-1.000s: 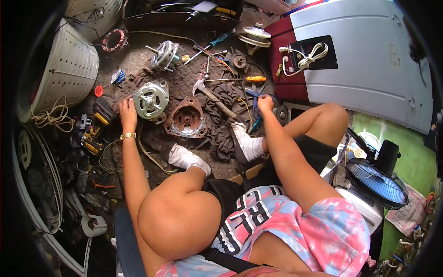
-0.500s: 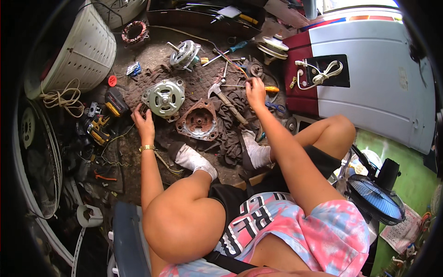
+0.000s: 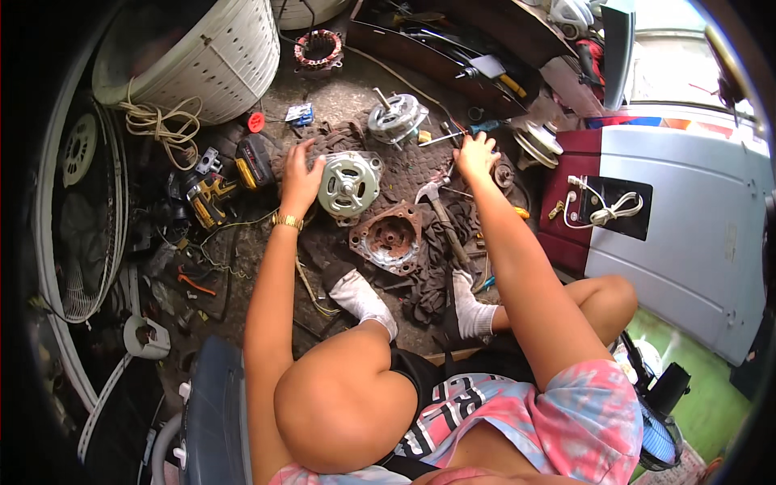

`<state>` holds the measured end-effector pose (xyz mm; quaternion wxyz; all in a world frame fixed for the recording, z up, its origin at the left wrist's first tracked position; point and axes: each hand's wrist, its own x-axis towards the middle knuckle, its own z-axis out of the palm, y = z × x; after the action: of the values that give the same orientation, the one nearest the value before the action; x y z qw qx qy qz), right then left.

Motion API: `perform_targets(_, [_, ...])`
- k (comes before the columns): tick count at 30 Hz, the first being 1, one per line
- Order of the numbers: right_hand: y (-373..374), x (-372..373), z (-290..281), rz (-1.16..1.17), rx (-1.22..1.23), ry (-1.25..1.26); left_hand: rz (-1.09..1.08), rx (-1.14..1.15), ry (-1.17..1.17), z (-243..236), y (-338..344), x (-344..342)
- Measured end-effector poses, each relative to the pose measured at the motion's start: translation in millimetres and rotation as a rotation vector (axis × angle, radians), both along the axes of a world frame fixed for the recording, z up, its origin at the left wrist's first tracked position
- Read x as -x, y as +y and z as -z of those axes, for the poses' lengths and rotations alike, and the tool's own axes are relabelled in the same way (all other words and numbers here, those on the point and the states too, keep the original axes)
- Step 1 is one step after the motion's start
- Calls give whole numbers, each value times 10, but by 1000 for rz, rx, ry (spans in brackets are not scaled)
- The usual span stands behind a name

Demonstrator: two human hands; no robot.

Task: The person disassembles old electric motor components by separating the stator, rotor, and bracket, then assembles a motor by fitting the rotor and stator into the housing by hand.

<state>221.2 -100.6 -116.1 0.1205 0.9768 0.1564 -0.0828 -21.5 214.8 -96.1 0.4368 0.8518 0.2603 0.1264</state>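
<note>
I see left hand (image 3: 303, 178) spread at left rim of silver motor cover (image 3: 347, 187) | cover toward quilted mat's (image 3: 408, 174) left edge | rusty housing (image 3: 390, 238) toward near edge | right hand (image 3: 475, 158) apart, near teal screwdriver (image 3: 485, 127), grip I can't tell

Cluttered workshop floor, lit by daylight from beyond the appliance cabinet (image 3: 671, 242)
Past the grey-and-maroon cabinet's far side, a bright opening (image 3: 687, 69) glares nearly white, window or doorway unclear; a blue, red and orange strip (image 3: 647, 123) borders its far edge. Left of it spreads dark, stained bare floor (image 3: 347, 90); on its near side, green flooring (image 3: 711, 388).
</note>
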Motion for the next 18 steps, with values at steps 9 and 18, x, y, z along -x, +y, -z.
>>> perform_targets(9, [-246,0,-706,-480,136,372,221,239,460,120,335,4])
perform_targets(18, [-966,-836,-1082,-446,-268,416,160,493,288,-117,-206,1])
